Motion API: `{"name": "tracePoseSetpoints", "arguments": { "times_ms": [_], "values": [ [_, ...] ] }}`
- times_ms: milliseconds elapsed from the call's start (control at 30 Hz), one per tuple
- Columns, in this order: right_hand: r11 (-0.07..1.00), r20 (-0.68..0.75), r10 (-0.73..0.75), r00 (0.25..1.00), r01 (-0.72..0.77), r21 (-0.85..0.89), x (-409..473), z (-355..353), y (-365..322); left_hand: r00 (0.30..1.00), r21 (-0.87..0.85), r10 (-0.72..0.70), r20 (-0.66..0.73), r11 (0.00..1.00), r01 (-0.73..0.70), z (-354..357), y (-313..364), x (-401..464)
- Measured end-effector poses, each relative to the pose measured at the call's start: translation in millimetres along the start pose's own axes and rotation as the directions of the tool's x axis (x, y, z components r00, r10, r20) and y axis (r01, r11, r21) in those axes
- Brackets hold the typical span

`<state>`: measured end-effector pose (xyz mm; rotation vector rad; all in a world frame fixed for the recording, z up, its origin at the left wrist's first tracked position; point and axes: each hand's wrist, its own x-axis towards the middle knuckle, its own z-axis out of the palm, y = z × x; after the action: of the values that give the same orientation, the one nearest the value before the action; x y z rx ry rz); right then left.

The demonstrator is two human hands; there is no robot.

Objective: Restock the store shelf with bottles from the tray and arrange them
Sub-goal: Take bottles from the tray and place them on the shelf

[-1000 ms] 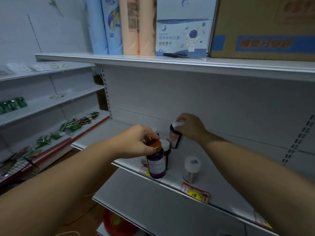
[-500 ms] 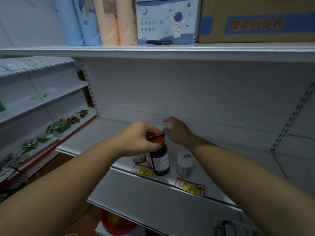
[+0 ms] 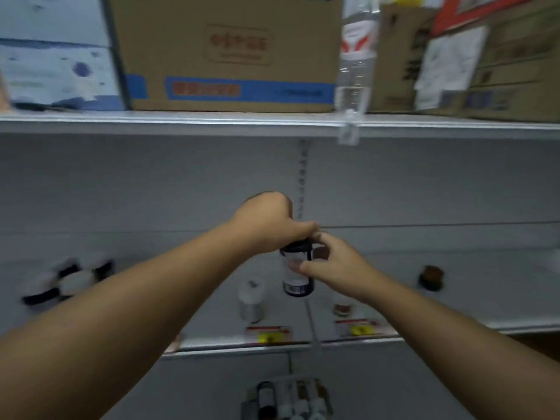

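Note:
My left hand [image 3: 269,222] grips the cap of a dark bottle [image 3: 297,274] with a white label and holds it just above the white shelf [image 3: 454,298]. My right hand [image 3: 330,265] touches that bottle's side with its fingers. A white-capped bottle [image 3: 251,298] stands on the shelf just left of it. A small brown bottle [image 3: 343,307] shows below my right wrist. Another brown-capped bottle [image 3: 431,277] stands farther right. A cluster of white-capped dark bottles [image 3: 69,280] sits at the far left. The tray [image 3: 288,398] with several bottles is below.
The shelf above carries a large cardboard box [image 3: 227,53], a clear water bottle [image 3: 357,53] and more cartons [image 3: 491,62]. Red and yellow price tags [image 3: 268,334] line the shelf's front edge. The frame is motion-blurred.
The view has swung to the right along the shelf. My left hand has carried the dark bottle right and lifted it. My right hand has come onto the bottle's side.

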<state>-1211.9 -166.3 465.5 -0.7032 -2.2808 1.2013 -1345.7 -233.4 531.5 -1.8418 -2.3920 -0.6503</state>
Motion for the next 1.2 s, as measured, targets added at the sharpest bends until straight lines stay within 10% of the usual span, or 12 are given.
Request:
{"name": "tracePoseSetpoints", "arguments": {
  "times_ms": [433,600,1100,1200],
  "values": [
    [0.983,-0.257,0.004,0.967,-0.052,-0.179,-105.7,-211.7,118.8,0.998,-0.032,0.047,0.03,0.998,-0.046,107.2,227.4,47.2],
    [0.969,-0.398,0.177,0.9,-0.231,-0.093,-107.6,-262.8,194.7,0.992,-0.077,0.009,0.124,0.997,0.0,121.3,210.1,41.4],
    [0.921,-0.116,0.238,0.964,-0.262,-0.289,-55.9,-229.2,279.9,0.938,0.122,-0.184,0.294,0.98,0.154,143.4,126.9,-1.4],
    [0.941,-0.388,0.251,0.887,-0.317,-0.117,-72.0,-222.5,272.8,0.894,0.094,-0.177,0.413,0.984,0.151,155.1,108.4,-20.4]
  ]
}}
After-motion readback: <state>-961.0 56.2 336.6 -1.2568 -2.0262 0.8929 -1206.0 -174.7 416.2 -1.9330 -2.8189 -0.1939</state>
